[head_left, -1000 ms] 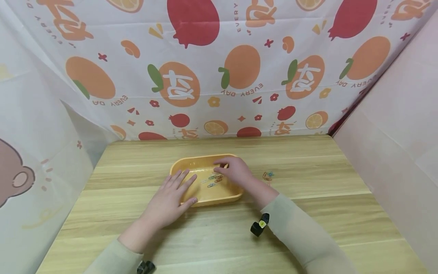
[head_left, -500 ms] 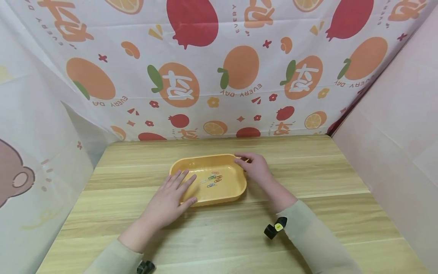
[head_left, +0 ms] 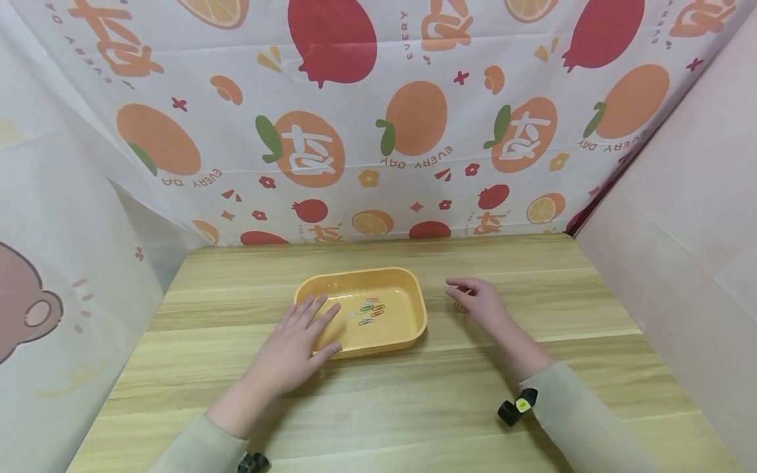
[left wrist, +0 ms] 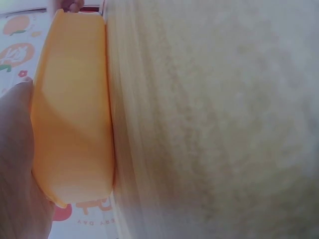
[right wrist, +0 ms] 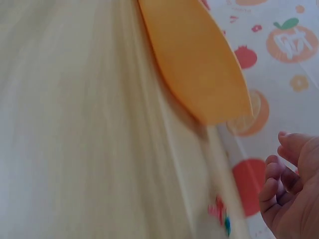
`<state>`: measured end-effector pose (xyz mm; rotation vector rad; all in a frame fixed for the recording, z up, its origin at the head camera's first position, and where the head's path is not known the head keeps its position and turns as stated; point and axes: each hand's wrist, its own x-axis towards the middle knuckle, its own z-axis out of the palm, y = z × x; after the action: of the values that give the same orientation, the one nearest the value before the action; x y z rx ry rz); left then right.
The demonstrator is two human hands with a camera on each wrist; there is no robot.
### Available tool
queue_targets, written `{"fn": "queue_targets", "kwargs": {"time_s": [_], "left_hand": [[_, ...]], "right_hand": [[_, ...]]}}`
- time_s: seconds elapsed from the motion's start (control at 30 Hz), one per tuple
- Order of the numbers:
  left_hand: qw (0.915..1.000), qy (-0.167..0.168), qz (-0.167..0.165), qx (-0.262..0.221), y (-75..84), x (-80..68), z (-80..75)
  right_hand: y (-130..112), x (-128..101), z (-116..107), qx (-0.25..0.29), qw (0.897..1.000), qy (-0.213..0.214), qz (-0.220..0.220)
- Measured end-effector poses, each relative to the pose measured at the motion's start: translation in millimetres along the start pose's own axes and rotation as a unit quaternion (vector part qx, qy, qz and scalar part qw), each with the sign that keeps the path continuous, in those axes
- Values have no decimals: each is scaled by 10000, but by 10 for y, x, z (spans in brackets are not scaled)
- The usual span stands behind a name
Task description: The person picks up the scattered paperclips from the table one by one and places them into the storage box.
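An orange plastic tray (head_left: 414,326) sits mid-table with several coloured paper clips (head_left: 369,311) lying in it. My left hand (head_left: 294,344) rests flat on the tray's front left rim with straight fingers; in the left wrist view the hand (left wrist: 15,164) lies against the tray's wall (left wrist: 70,124). My right hand (head_left: 480,303) hovers over the table right of the tray, fingers loosely curled, above a few loose paper clips (head_left: 458,307). In the right wrist view the fingers (right wrist: 291,189) hold nothing, and the clips (right wrist: 222,218) lie apart from them beside the tray (right wrist: 199,64).
The wooden table (head_left: 378,407) is boxed in by a fruit-print cloth (head_left: 378,118) at the back, a white sheet (head_left: 65,249) on the left and a pink wall (head_left: 680,217) on the right. Small black cameras (head_left: 516,406) sit on both wrists.
My right hand left the tray's inside, passed over its right rim and moved right to the loose clips on the table. The left hand and tray stayed put.
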<state>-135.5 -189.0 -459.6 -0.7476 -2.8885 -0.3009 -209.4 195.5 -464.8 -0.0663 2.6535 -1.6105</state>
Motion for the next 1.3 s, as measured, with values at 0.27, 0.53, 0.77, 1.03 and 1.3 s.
{"fn": "queue_targets", "kwargs": {"time_s": [0.27, 0.53, 0.77, 1.03, 1.3], "left_hand": [[10000, -12, -25, -18, -2, -13, 12], [10000, -10, -32, -64, -8, -17, 5], [10000, 25, -3, -67, -9, -15, 16], [9999, 71, 21, -134, -7, -12, 19], [9999, 38, 6, -126, -9, 0, 11]], "right_hand": [[310, -95, -242, -355, 9993, 149, -23], [420, -112, -334, -367, 9991, 178, 100], [431, -77, -337, -715, 9974, 80, 98], [537, 5, -347, -1349, 9908, -109, -59], [595, 103, -386, -1905, 9804, -291, -406]]}}
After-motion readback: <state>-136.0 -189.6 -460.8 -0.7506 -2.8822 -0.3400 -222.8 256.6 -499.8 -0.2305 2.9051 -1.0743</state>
